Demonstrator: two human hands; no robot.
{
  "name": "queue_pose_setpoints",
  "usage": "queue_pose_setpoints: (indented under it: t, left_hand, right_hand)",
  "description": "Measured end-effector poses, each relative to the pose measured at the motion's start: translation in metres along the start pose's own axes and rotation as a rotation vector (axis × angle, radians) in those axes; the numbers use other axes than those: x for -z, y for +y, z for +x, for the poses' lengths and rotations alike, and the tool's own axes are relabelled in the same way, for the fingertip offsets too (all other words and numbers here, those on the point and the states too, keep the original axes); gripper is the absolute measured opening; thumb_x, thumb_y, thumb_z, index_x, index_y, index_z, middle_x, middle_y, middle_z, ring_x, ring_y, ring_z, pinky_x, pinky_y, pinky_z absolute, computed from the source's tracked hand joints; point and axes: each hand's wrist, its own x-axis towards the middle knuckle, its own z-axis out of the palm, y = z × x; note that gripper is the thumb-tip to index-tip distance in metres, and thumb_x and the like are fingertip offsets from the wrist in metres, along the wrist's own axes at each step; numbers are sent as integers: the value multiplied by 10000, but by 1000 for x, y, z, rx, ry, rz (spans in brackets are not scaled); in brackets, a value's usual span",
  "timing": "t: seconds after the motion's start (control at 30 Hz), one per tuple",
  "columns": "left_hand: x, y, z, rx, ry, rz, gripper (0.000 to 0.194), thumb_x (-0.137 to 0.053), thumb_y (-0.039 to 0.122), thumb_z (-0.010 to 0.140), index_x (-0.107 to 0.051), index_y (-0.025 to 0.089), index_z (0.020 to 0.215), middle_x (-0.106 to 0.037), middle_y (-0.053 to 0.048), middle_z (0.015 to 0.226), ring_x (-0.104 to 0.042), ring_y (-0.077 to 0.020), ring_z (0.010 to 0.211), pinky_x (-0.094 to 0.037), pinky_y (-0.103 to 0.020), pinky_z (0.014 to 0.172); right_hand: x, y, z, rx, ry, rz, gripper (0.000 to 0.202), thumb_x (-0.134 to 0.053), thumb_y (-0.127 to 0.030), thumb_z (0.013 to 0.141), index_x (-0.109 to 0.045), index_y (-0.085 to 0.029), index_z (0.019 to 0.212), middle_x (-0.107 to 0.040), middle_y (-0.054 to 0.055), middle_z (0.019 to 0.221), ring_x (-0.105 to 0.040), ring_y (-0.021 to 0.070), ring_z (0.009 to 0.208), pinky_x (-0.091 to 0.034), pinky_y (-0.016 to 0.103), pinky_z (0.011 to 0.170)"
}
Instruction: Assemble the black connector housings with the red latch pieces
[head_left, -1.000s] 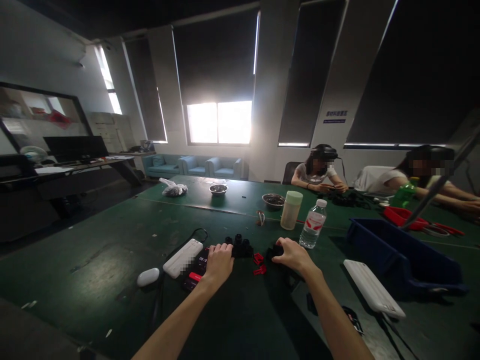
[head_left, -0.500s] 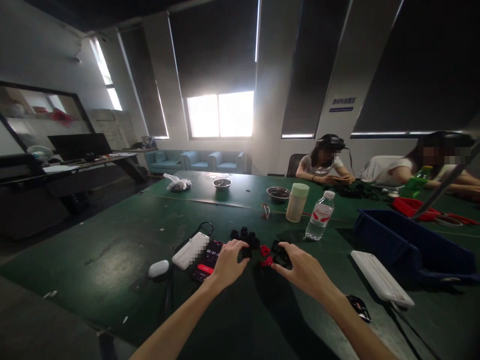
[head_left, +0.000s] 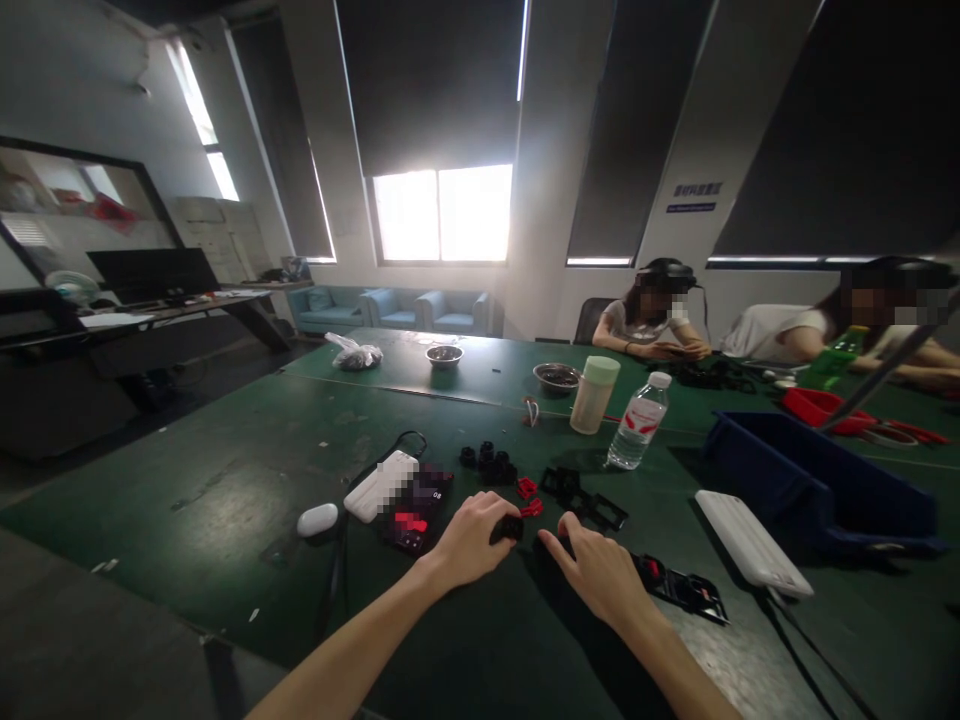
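Observation:
My left hand [head_left: 478,537] is closed round a small black part [head_left: 507,528] above the green table. Close by on the right, my right hand [head_left: 595,565] has its fingers bent over a dark piece that is mostly hidden beneath them. Small red parts [head_left: 529,488] lie just beyond the hands, between a cluster of black round parts [head_left: 487,463] and several flat black frames [head_left: 585,497]. Black assemblies with red pieces inside [head_left: 681,586] rest to the right of my right wrist.
On the green table [head_left: 247,470] are a phone [head_left: 416,508], a white power bank [head_left: 381,486], a white case [head_left: 318,520], a water bottle [head_left: 640,422], a cup [head_left: 595,395], a blue bin [head_left: 817,490] and another power bank [head_left: 752,542]. Two people sit at the far right.
Both hands have moved nearer to me. My right hand has left the black frames, which now show fully, and is over a dark piece. The view has tilted slightly down.

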Motion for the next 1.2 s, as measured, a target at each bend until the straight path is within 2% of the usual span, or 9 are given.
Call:
queue_pose_setpoints:
  t: [0.1, 0.17, 0.3, 0.37, 0.43, 0.57, 0.87, 1.07, 1.2]
  left_hand:
    - [-1, 0, 0, 6, -25, 15, 304, -729, 163, 848, -719, 234, 1143, -741, -65, 1158, -662, -262, 1085, -489, -416, 1008]
    - [-1, 0, -1, 9, -38, 21, 303, -736, 176, 848, -720, 232, 1145, -747, -65, 1150, -667, -263, 1083, -486, -418, 1013]
    - [-1, 1, -1, 23, -68, 41, 331, -748, 198, 844, -718, 226, 1172, -750, -69, 1154, -673, -270, 1085, -487, -420, 1010]
    - [-2, 0, -2, 29, -79, 53, 340, -749, 211, 846, -718, 225, 1185, -749, -73, 1163, -674, -274, 1086, -491, -419, 1001]
    - [-2, 0, -2, 32, -92, 62, 346, -750, 222, 847, -718, 224, 1191, -748, -76, 1164, -674, -276, 1087, -493, -420, 998]
    - [-4, -1, -3, 35, -120, 58, 331, -731, 227, 861, -715, 230, 1192, -744, -75, 1165, -676, -272, 1095, -493, -417, 1010]
    - [-8, 3, -3, 47, -99, 22, 275, -718, 211, 867, -697, 227, 1140, -743, -62, 1160, -671, -272, 1094, -489, -423, 1013]
    - [-10, 2, -4, 89, -5, -108, 297, -697, 186, 880, -667, 227, 1173, -723, -52, 1155, -669, -235, 1057, -514, -368, 983]
    - [-11, 1, 1, 138, 101, -214, 299, -722, 141, 832, -678, 211, 1120, -707, -35, 1085, -648, -186, 925, -533, -309, 862]
  right_hand:
    - [5, 9, -3, 21, -9, 0, 413, -269, -492, 1120, -580, -228, 1057, -798, 123, 964, -788, 360, 936, -501, 375, 710]
    - [9, 19, -6, 86, -6, 33, 415, -257, -447, 1119, -609, -230, 1083, -789, 111, 1013, -782, 323, 945, -519, 374, 751]
    - [14, 35, -11, 297, -8, 113, 368, -403, -356, 1049, -629, -227, 1310, -713, 116, 1257, -754, 284, 1031, -556, 389, 886]
    - [13, 38, -12, 331, -25, 124, 454, -487, -342, 995, -596, -212, 1416, -655, 135, 1354, -745, 294, 1062, -568, 413, 928]
    - [11, 39, -13, 336, -42, 135, 498, -530, -342, 969, -596, -210, 1444, -623, 145, 1396, -742, 296, 1063, -578, 425, 936]
    - [6, 37, -12, 344, -46, 148, 419, -535, -342, 982, -660, -222, 1364, -636, 137, 1365, -737, 286, 1061, -582, 418, 943]
    - [2, 36, -12, 335, -9, 142, 359, -574, -370, 983, -683, -223, 1292, -662, 119, 1303, -752, 281, 1005, -588, 401, 902]
    - [5, 39, -11, 329, -71, 207, 469, -614, -378, 937, -625, -267, 1392, -649, 96, 1345, -750, 262, 978, -580, 380, 871]
    - [2, 41, -9, 320, -62, 256, 355, -576, -363, 940, -672, -285, 1273, -676, 72, 1257, -749, 242, 942, -577, 352, 820]
